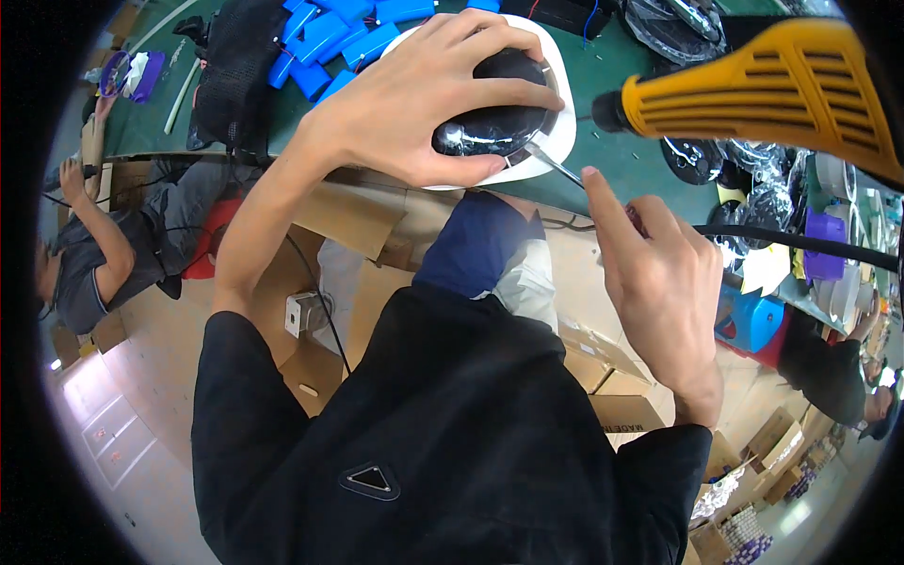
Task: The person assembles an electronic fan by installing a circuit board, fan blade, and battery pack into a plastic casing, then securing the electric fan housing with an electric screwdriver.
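Note:
My left hand lies over a glossy black dome set in a rounded white base, with fingers across the top and the thumb along the near rim. The dome and base rest at the table's near edge. In my right hand is a slim tool with a metal shaft; its flat, bright tip touches the seam between dome and base. My fingers hide most of its handle, so I cannot tell its exact kind. The index finger points along the shaft.
A yellow vented power tool hangs over the table's right side. Blue wrapped packs and a black mesh bag lie at the left. Wrapped black parts are at the right. A black cable runs rightward. Two other people sit nearby.

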`<state>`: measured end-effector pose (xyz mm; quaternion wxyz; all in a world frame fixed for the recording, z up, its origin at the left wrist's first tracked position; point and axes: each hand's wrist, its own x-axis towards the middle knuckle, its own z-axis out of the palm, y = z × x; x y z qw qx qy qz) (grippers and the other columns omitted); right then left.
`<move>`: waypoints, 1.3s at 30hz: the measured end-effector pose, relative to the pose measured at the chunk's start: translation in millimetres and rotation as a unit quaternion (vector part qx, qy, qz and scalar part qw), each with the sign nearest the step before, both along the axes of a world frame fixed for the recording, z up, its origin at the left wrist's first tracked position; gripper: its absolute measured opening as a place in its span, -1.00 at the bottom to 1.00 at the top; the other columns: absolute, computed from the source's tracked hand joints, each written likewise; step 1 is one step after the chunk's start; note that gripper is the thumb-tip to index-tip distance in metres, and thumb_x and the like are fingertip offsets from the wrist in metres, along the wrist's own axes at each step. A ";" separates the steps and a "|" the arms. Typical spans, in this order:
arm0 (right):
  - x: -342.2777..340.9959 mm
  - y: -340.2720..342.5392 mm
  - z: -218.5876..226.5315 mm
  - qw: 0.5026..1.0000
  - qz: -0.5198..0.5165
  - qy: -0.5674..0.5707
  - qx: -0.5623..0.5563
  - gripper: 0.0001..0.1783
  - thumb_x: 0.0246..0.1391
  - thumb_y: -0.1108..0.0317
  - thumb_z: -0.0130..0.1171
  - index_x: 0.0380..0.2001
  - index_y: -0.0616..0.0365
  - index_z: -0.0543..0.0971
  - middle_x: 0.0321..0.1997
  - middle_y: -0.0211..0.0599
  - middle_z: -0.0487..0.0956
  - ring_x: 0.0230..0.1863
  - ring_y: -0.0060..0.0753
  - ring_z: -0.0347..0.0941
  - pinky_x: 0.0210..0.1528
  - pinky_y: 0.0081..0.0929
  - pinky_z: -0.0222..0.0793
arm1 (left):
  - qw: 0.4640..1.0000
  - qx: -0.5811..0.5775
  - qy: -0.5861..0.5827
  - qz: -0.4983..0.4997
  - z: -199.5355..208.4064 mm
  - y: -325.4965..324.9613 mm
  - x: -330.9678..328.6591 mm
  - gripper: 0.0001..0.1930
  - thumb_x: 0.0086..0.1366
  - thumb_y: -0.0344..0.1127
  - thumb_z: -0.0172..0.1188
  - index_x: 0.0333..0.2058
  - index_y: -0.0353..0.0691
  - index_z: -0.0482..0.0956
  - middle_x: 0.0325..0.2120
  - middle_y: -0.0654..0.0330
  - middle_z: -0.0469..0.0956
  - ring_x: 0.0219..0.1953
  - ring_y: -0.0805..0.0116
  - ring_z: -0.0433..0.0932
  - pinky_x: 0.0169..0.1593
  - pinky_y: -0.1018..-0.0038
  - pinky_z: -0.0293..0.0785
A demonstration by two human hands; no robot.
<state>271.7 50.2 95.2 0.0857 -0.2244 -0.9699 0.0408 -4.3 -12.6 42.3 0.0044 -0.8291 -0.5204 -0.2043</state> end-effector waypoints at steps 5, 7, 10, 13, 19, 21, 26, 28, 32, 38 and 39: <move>2.2 11.6 -9.5 0.996 0.031 0.029 -0.083 -0.59 0.09 0.47 0.32 0.05 0.06 0.65 -0.55 -0.27 0.41 -0.65 -0.25 0.38 -0.60 -0.33 0.26 | 1.000 -0.010 0.014 -0.005 6.8 2.5 1.9 -0.39 -0.06 0.00 0.29 0.07 0.18 0.61 0.21 0.07 0.35 0.32 -0.06 0.21 0.31 -0.05 0.17; 4.5 3.8 -20.1 0.996 0.026 0.038 -0.071 -0.59 0.07 0.50 0.33 0.04 0.07 0.66 -0.57 -0.30 0.39 -0.65 -0.28 0.39 -0.61 -0.35 0.27 | 1.000 -0.018 0.009 -0.006 8.7 1.9 4.2 -0.42 -0.06 -0.02 0.31 0.05 0.19 0.63 0.20 0.08 0.35 0.32 -0.05 0.21 0.31 -0.05 0.18; 5.4 -7.5 -29.0 0.996 -0.001 0.079 -0.034 -0.50 0.02 0.56 0.35 0.09 0.10 0.63 -0.58 -0.34 0.36 -0.66 -0.37 0.36 -0.61 -0.37 0.29 | 1.000 -0.019 -0.008 0.004 11.9 1.2 7.7 -0.51 -0.03 -0.06 0.34 -0.03 0.18 0.66 0.17 0.09 0.36 0.31 -0.04 0.22 0.29 -0.02 0.18; -11.1 -13.8 -59.3 0.985 0.011 0.163 -0.054 -0.50 0.02 0.57 0.35 0.09 0.12 0.62 -0.58 -0.34 0.35 -0.67 -0.40 0.33 -0.59 -0.37 0.31 | 0.999 0.002 -0.040 -0.017 8.6 3.2 19.5 -0.59 0.03 -0.09 0.37 -0.08 0.15 0.65 0.14 0.09 0.39 0.28 -0.07 0.25 0.29 0.05 0.16; 7.3 -7.7 -30.9 0.983 -0.006 0.130 -0.128 -0.48 0.07 0.56 0.32 0.14 -0.02 0.62 -0.54 -0.30 0.44 -0.66 -0.41 0.37 -0.55 -0.40 0.35 | 0.999 0.002 -0.050 0.013 2.7 1.5 19.4 -0.55 0.02 -0.08 0.35 -0.03 0.17 0.64 0.14 0.08 0.41 0.26 -0.05 0.28 0.27 0.05 0.25; 11.0 -4.4 -22.0 0.987 -0.035 0.084 -0.132 -0.50 0.12 0.54 0.28 0.14 -0.06 0.62 -0.57 -0.29 0.44 -0.64 -0.37 0.39 -0.53 -0.39 0.35 | 0.999 0.005 -0.037 0.005 2.5 4.2 19.0 -0.52 0.02 -0.07 0.32 0.00 0.18 0.63 0.15 0.07 0.41 0.27 -0.04 0.28 0.26 0.04 0.29; 12.0 12.6 -0.7 0.992 -0.015 -0.004 -0.123 -0.52 0.13 0.52 0.24 0.13 -0.08 0.62 -0.59 -0.19 0.40 -0.65 -0.17 0.33 -0.56 -0.26 0.21 | 0.994 -0.020 -0.025 -0.109 3.4 27.5 -1.1 -0.34 -0.03 0.03 0.29 0.10 -0.01 0.53 0.15 0.04 0.41 0.22 -0.06 0.35 0.22 0.07 0.33; 9.5 18.6 5.4 0.994 0.005 -0.026 -0.102 -0.47 0.09 0.50 0.22 0.16 -0.06 0.59 -0.57 -0.20 0.41 -0.65 -0.17 0.38 -0.57 -0.26 0.28 | 0.993 -0.008 -0.005 -0.114 5.8 31.5 -0.4 -0.35 -0.03 0.04 0.29 0.09 0.00 0.53 0.15 0.05 0.41 0.22 -0.05 0.34 0.21 0.06 0.33; 9.0 17.5 2.4 0.996 0.034 -0.060 -0.061 -0.37 0.03 0.49 0.18 0.24 -0.07 0.51 -0.52 -0.22 0.39 -0.65 -0.20 0.44 -0.61 -0.28 0.36 | 0.995 0.005 0.005 -0.103 3.2 32.3 4.5 -0.43 -0.04 0.02 0.30 0.00 0.02 0.59 0.11 0.08 0.41 0.20 -0.03 0.34 0.16 0.05 0.34; 15.4 -0.3 -18.1 0.999 0.002 -0.030 -0.034 -0.26 -0.02 0.53 0.17 0.31 -0.11 0.44 -0.49 -0.29 0.31 -0.62 -0.33 0.45 -0.63 -0.33 0.40 | 0.996 -0.021 0.007 -0.082 9.0 29.6 11.6 -0.54 -0.03 -0.03 0.31 -0.11 -0.01 0.65 0.07 0.09 0.39 0.18 0.03 0.32 0.12 0.13 0.31; 15.6 -0.7 -18.3 0.999 -0.003 -0.031 -0.033 -0.25 -0.03 0.53 0.17 0.31 -0.09 0.44 -0.49 -0.30 0.31 -0.62 -0.36 0.45 -0.64 -0.35 0.39 | 0.996 -0.042 0.003 -0.073 9.9 29.6 12.5 -0.56 -0.02 -0.04 0.31 -0.12 -0.02 0.65 0.07 0.09 0.39 0.18 0.04 0.31 0.12 0.14 0.30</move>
